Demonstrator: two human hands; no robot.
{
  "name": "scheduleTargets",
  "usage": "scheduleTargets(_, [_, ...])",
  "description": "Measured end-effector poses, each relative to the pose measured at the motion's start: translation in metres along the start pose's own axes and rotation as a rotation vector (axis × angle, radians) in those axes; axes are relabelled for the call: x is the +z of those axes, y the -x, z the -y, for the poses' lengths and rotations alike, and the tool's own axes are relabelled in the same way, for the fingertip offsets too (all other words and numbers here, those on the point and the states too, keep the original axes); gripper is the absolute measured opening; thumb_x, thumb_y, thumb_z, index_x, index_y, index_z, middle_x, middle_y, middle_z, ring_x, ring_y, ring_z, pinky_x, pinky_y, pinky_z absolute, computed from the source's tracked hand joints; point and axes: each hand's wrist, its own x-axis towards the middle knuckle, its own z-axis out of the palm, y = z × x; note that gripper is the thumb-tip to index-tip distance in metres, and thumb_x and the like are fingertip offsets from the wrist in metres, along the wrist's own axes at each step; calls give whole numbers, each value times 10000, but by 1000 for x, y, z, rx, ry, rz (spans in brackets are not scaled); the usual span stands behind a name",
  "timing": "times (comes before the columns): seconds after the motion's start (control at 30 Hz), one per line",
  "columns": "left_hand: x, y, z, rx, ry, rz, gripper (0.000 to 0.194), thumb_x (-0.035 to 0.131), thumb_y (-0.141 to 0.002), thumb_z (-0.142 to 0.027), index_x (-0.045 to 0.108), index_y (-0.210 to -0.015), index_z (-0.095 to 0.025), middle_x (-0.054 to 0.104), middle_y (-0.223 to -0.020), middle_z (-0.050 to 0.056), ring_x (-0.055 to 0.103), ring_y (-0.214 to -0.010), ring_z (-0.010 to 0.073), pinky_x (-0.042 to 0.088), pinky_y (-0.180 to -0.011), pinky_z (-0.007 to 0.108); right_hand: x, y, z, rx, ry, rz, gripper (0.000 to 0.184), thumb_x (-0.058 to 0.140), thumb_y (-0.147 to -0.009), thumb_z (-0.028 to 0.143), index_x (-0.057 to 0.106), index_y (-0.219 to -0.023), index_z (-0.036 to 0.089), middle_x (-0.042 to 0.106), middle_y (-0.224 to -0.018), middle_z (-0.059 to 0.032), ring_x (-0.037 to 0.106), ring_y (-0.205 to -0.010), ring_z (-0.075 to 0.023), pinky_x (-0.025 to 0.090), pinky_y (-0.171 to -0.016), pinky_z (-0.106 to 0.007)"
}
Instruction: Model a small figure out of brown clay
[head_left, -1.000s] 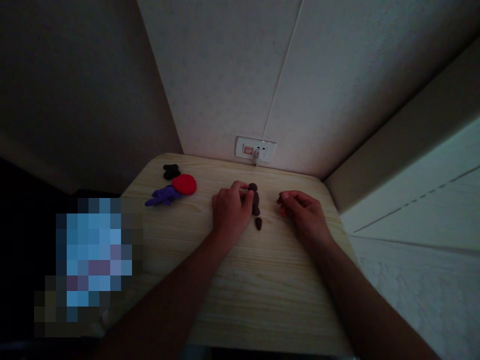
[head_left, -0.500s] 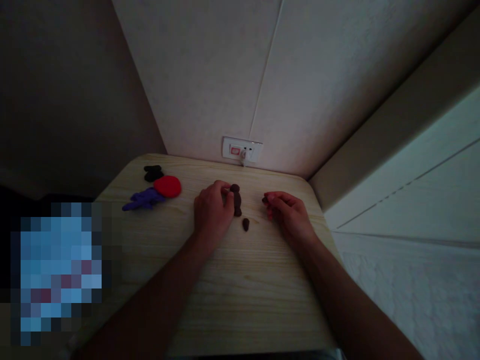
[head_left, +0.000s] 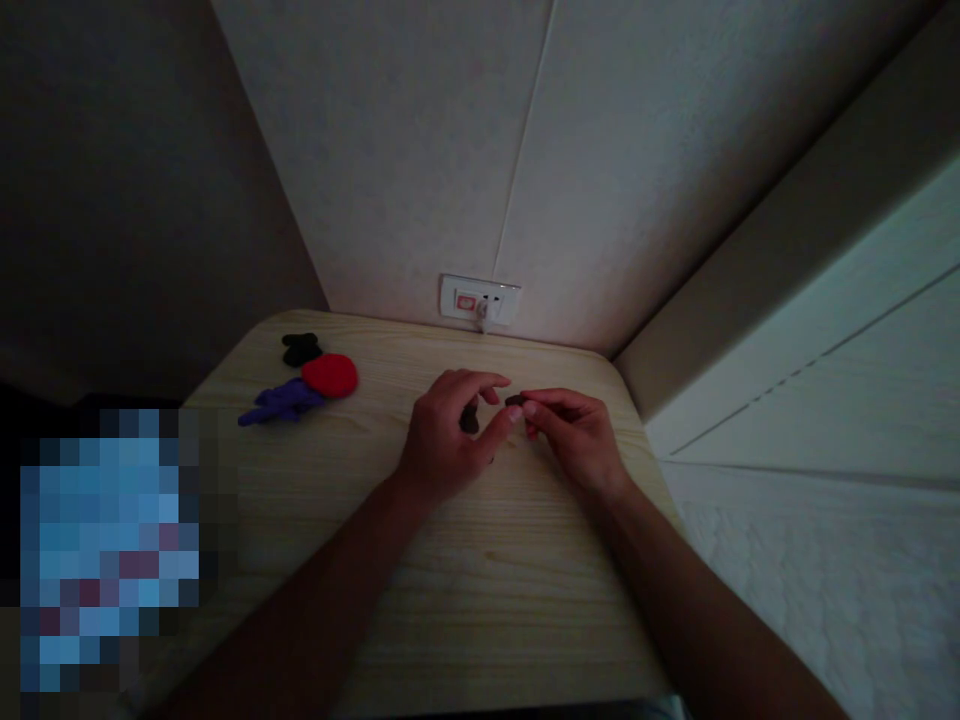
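Note:
My right hand (head_left: 577,435) pinches a small brown clay piece (head_left: 515,400) between thumb and fingertips. My left hand (head_left: 454,430) reaches toward that piece with thumb and forefinger apart; the thumb tip is close to it, and I cannot tell whether they touch. Beneath the left hand lies a brown clay figure (head_left: 469,419) on the light wooden table (head_left: 480,600), with only its lower part showing in the gap between thumb and fingers. The loose brown lump beside it is almost wholly hidden by the left hand.
On the table's left side lie a red clay disc (head_left: 331,376), a purple clay piece (head_left: 281,402) and a black clay piece (head_left: 301,349). Behind the table, the wall carries a socket (head_left: 480,301) with a plug in it. A pixelated blue patch (head_left: 112,540) covers the lower left.
My left hand has left the side of the brown figure and moved right over it, its thumb and forefinger spreading. My right hand has shifted slightly left with the small brown piece.

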Motion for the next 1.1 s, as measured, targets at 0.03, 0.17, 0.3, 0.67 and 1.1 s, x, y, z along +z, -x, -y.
scheduleTargets(0.03, [1, 1, 1, 14, 7, 20, 213, 753, -904, -320, 793, -1087, -219, 776, -901, 46, 675, -818, 199, 550, -790, 334, 0, 0, 0, -11, 4, -4, 256, 1002, -664, 421, 881, -830, 268, 801, -718, -20, 618, -589, -143, 519, -589, -309])
scheduleTargets(0.17, [4, 3, 4, 25, 19, 47, 167, 736, -951, -282, 835, -1080, -239, 815, -930, 48, 709, -827, 191, 576, -810, 325, -1, 0, 0, -26, 1, 2, 255, 1008, -657, 430, 884, -823, 280, 816, -765, -24, 619, -618, -146, 527, -621, -319])
scheduleTargets(0.3, [5, 2, 5, 12, 52, 33, 185, 699, -979, -227, 847, -1088, -247, 839, -1007, 52, 737, -861, 185, 588, -809, 311, -1, 0, 1, -19, -27, 31, 256, 986, -703, 442, 897, -890, 291, 814, -771, -18, 630, -642, -140, 530, -652, -310])
scheduleTargets(0.67, [6, 3, 1, -36, 57, 44, 150, 717, -957, -261, 849, -1023, -234, 828, -925, 54, 735, -797, 187, 576, -739, 302, 3, 4, 6, -36, 68, -8, 321, 975, -705, 526, 852, -787, 241, 772, -673, -26, 649, -590, -160, 552, -612, -321])
scheduleTargets(1.1, [4, 2, -1, -39, 75, 30, 165, 697, -954, -206, 856, -975, -246, 841, -971, 58, 764, -882, 206, 600, -842, 329, 6, 9, 6, -85, 93, -26, 257, 981, -711, 417, 888, -903, 273, 823, -794, -31, 686, -648, -167, 601, -656, -352])
